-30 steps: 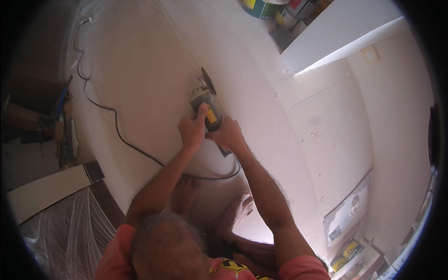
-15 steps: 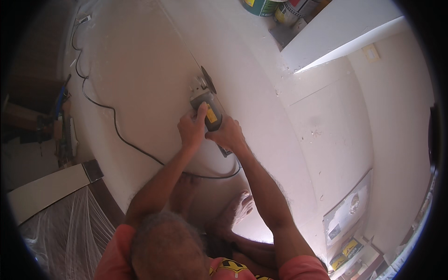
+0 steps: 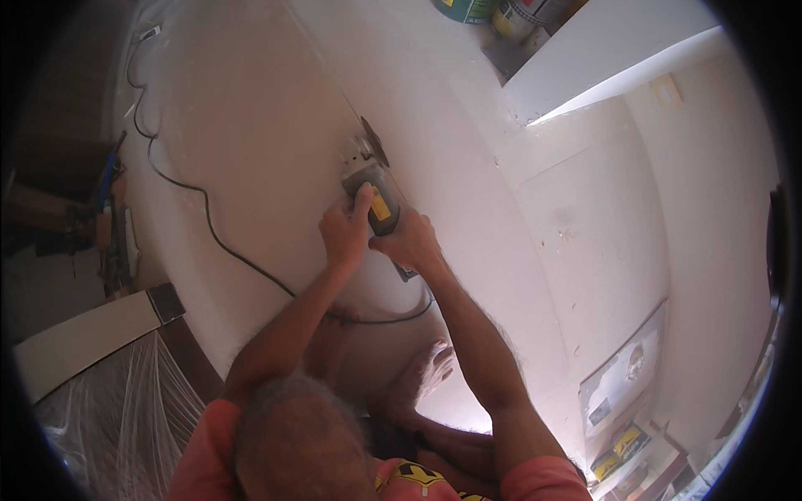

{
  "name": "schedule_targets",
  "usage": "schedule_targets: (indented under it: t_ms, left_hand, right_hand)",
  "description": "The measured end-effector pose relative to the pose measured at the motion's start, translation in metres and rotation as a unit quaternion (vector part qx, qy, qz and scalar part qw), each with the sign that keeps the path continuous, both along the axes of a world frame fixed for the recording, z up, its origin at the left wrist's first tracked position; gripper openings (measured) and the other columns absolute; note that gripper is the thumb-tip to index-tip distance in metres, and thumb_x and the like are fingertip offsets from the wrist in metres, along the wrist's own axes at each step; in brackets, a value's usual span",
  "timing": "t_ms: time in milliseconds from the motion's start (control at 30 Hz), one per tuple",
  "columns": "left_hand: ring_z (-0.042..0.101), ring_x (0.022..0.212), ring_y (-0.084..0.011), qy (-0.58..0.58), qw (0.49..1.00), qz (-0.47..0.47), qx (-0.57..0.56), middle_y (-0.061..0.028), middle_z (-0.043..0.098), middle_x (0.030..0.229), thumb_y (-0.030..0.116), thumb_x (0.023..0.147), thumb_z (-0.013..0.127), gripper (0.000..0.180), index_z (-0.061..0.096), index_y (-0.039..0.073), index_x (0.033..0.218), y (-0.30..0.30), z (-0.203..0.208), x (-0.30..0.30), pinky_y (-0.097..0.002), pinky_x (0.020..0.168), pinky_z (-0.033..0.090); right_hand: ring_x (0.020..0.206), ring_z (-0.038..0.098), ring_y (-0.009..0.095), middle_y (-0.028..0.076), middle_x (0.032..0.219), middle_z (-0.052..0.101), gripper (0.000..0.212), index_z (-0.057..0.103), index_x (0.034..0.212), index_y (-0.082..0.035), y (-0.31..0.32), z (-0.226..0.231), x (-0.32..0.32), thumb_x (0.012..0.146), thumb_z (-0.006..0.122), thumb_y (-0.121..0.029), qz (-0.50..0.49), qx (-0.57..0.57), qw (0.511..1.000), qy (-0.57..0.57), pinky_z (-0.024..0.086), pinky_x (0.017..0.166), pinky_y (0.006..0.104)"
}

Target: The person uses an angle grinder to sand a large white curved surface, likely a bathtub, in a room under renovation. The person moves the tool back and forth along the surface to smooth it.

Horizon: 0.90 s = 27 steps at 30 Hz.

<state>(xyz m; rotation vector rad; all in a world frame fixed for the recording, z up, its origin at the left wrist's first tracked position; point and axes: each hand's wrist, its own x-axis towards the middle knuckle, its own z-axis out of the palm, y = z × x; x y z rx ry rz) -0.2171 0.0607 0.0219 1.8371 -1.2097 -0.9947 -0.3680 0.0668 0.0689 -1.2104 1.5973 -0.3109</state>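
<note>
An angle grinder (image 3: 373,188), black with a yellow label and a metal head, is held in both hands near the middle of the view. My left hand (image 3: 343,230) wraps the left side of its body, thumb on top by the label. Round the rear of the body closes my right hand (image 3: 409,240). The thin cutting disc (image 3: 374,143) stands on edge at the front right, over a narrow straight line (image 3: 338,88) in the dusty pale floor (image 3: 259,108). Whether the disc spins I cannot tell.
The black power cord (image 3: 219,238) loops by my feet and leads to the far left. Tools (image 3: 110,209) lie at the left, above plastic-draped furniture (image 3: 125,401). Paint buckets (image 3: 468,8) stand beside a white panel (image 3: 614,54) at the far right; a stained board (image 3: 625,367) lies right.
Almost nothing differs. The grinder and both hands keep their place and grip, with only a very slight shift of the whole view.
</note>
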Motion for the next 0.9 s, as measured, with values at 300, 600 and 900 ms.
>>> schedule_targets:
  t_ms: [300, 600, 900]
  left_hand:
    - [0.069, 0.074, -0.0177, 0.017, 1.000, 0.006, -0.011, -0.0106, 0.074, 0.080, 0.061, 0.104, 0.068, 0.068, 0.080, -0.006, 0.102, 0.001, -0.001, 0.000, -0.0368, 0.070, 0.054]
    - [0.081, 0.100, -0.0375, 0.007, 0.999, -0.008, 0.034, -0.0260, 0.081, 0.099, 0.058, 0.105, 0.066, 0.069, 0.080, -0.009, 0.108, 0.002, 0.008, 0.000, -0.0462, 0.091, 0.059]
    - [0.081, 0.101, -0.0368, 0.016, 0.999, -0.006, 0.042, -0.0253, 0.082, 0.101, 0.059, 0.105, 0.066, 0.068, 0.080, -0.008, 0.109, 0.000, 0.006, 0.000, -0.0457, 0.092, 0.059]
  right_hand:
    - [0.092, 0.078, 0.041, 0.022, 0.098, 0.079, 0.064, 0.067, 0.123, 0.001, 0.003, -0.012, 0.000, 0.069, 0.088, -0.026, 0.004, -0.003, 1.000, 0.015, 0.062, 0.085, 0.0486]
    - [0.081, 0.079, 0.035, 0.018, 0.090, 0.078, 0.057, 0.069, 0.116, 0.000, 0.006, -0.016, 0.000, 0.069, 0.087, -0.026, -0.005, -0.022, 1.000, 0.021, 0.062, 0.078, 0.0452]
    - [0.085, 0.079, 0.035, 0.020, 0.094, 0.079, 0.059, 0.068, 0.119, 0.001, 0.004, -0.017, 0.001, 0.069, 0.086, -0.025, -0.002, -0.018, 1.000, 0.020, 0.062, 0.082, 0.0450]
